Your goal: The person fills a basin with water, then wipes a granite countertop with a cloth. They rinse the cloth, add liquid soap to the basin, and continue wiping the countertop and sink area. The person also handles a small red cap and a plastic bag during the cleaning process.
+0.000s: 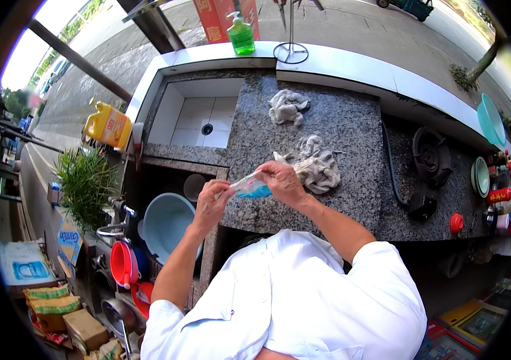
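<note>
Between my two hands is a small plastic packet [253, 189], clear with blue and a little red on it. My left hand [212, 202] pinches one end of its pale top edge. At the other end, my right hand [283, 181] grips the same edge with thumb and fingers. The packet hangs over the near edge of a speckled granite counter [354, 171]. Just beyond my right hand lie crumpled grey-white cloths [316, 168]. Another crumpled cloth [288, 107] rests farther back on the stone.
A white-tiled sink [192, 114] is set in at the left. Green pump soap [241, 38] and a wire stand [290, 56] occupy the back ledge. To the right sits a gas burner [431, 155]. A grey-blue basin [168, 225] and yellow jug [109, 125] are on the left.
</note>
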The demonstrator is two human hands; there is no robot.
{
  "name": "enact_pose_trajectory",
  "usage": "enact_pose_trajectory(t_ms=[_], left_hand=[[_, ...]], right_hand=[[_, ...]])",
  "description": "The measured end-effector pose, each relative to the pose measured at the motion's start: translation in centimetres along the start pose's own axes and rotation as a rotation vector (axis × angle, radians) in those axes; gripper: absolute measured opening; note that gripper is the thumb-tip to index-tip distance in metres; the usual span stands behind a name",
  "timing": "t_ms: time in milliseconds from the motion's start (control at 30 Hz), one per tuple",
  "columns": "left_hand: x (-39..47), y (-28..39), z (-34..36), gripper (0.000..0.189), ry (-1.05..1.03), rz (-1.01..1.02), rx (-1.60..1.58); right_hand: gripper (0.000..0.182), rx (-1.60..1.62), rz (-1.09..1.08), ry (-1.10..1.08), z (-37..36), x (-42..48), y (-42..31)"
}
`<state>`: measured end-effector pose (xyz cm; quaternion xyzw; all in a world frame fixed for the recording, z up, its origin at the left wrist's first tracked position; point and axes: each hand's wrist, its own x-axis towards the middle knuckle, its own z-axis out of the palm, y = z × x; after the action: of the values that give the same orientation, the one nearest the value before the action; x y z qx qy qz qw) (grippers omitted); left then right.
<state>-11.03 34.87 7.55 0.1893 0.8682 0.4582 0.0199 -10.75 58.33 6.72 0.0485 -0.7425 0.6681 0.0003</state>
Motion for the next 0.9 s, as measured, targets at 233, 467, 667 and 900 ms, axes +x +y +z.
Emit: enact_pose_trajectory(t_ms=[233, 467, 667, 900], left_hand=[[1.2, -1.7, -0.3, 0.013, -0.107, -0.217, -0.602], [3.1, 2.0, -0.5, 0.025, -0.240, -0.183, -0.480], [3.5, 0.2, 1.6, 0.029, -0.301, -0.056, 0.130], [2.7, -1.8, 3.1, 0.033, -0.039, -0.427, -0.396]], right_hand=[[0.017, 0.359, 0.177, 0.058, 0.5, 0.6, 1.0], [0.017, 0.306, 0.133, 0.051, 0.0, 0.5, 2.2], [0.028, 0.232, 0.213, -0.083, -0.4, 0.0, 3.9], [0.062, -1.127, -0.137, 0.169, -7.0, -3.5, 9.8]])
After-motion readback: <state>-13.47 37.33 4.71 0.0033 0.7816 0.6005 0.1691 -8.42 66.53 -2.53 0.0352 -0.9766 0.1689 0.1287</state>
